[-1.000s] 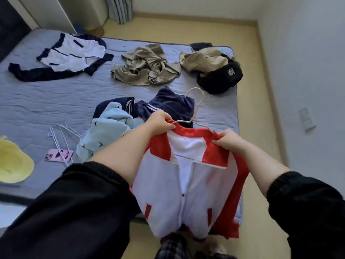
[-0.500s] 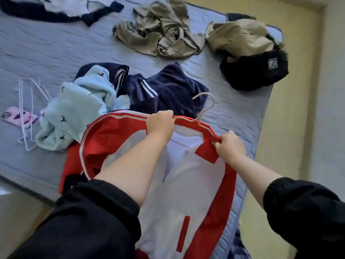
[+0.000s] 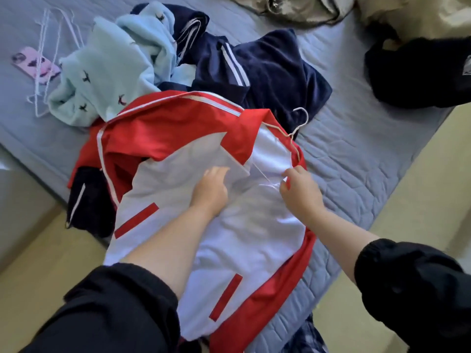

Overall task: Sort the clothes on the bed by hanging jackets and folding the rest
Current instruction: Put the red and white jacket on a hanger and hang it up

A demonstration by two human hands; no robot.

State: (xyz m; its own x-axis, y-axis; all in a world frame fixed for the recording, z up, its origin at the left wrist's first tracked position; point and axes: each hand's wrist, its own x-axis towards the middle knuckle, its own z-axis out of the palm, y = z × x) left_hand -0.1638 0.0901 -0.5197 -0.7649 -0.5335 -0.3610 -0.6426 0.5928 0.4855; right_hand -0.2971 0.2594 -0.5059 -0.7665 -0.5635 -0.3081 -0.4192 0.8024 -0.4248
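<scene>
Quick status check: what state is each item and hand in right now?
red and white jacket: flat on bed, front up, open at collar
hanger: inside jacket, hook out at collar
left hand: flat on jacket front
right hand: pinching jacket's front edge
light blue garment: crumpled, unfolded

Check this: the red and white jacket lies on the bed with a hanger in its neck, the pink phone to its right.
Not quite: the head view shows the pink phone to the left of the red and white jacket. The hanger and bed are as stated.
</scene>
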